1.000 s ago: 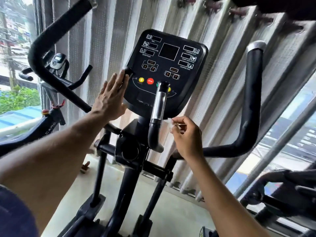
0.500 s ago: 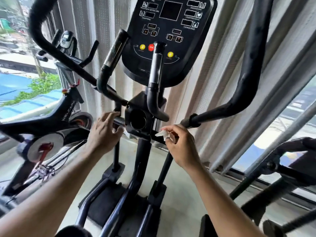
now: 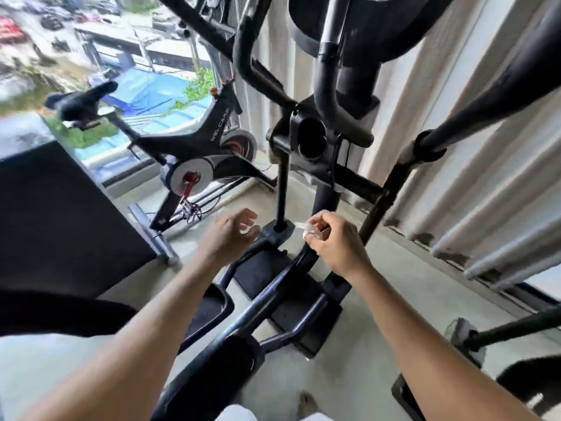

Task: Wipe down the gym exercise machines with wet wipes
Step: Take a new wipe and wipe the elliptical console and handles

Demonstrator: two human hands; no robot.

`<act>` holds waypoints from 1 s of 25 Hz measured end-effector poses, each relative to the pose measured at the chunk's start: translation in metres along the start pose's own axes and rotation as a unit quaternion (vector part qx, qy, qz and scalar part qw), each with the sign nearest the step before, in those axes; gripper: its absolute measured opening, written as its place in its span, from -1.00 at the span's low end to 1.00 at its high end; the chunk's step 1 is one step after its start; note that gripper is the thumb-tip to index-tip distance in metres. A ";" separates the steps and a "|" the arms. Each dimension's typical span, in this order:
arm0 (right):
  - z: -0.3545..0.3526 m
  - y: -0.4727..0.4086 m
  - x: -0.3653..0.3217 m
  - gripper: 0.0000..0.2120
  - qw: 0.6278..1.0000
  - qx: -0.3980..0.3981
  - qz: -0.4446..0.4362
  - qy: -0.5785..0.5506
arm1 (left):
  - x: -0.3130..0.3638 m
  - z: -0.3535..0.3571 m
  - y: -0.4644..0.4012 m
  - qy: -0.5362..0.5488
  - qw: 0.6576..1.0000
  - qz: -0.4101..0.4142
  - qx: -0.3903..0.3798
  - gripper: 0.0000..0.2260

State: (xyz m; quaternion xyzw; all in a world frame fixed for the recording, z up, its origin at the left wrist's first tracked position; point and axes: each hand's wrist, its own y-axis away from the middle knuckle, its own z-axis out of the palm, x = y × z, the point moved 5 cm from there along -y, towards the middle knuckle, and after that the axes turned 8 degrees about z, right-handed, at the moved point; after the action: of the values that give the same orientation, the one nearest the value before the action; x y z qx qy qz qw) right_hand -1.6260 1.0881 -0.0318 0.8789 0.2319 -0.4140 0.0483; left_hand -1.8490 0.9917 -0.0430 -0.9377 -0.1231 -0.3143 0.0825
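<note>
Two bare forearms reached forward over the pedals (image 3: 209, 314) of the elliptical machine (image 3: 309, 141). Past them, the left hand (image 3: 226, 237) hung in the air with its fingers loosely curled, holding nothing and touching nothing. Just beside it, the right hand (image 3: 337, 241) pinched a small crumpled wet wipe (image 3: 306, 230) between thumb and fingertips, the wipe near the machine's lower upright post, though the blur made it hard to say whether it touched the metal. Beyond the hands stood the machine's central hub and curved handlebars. Farther left, an exercise bike (image 3: 197, 153) stood by a window (image 3: 145, 86), and pale curtains (image 3: 455, 147) hung behind the machine on the right.
</note>
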 end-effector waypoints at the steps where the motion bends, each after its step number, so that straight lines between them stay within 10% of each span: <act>1: 0.011 0.006 -0.003 -0.89 1.000 -0.025 -0.006 0.003 | -0.005 0.000 0.015 -0.003 1.000 -0.016 0.007 -0.77; 16: 0.205 0.129 -0.166 -0.84 0.954 -0.235 -0.172 0.072 | -0.152 -0.090 0.296 0.026 0.959 -0.255 0.117 -0.81; 25: 0.341 0.231 -0.268 -0.84 0.869 -0.399 -0.289 0.043 | -0.202 -0.144 0.492 0.013 0.871 -0.445 0.207 -0.73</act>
State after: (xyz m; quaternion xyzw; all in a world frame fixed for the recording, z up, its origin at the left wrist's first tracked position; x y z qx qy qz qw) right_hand -1.9108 0.6902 -0.0776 0.6952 0.6230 -0.2435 0.2632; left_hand -1.9481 0.4518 -0.0908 -0.7410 -0.5883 -0.2973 0.1279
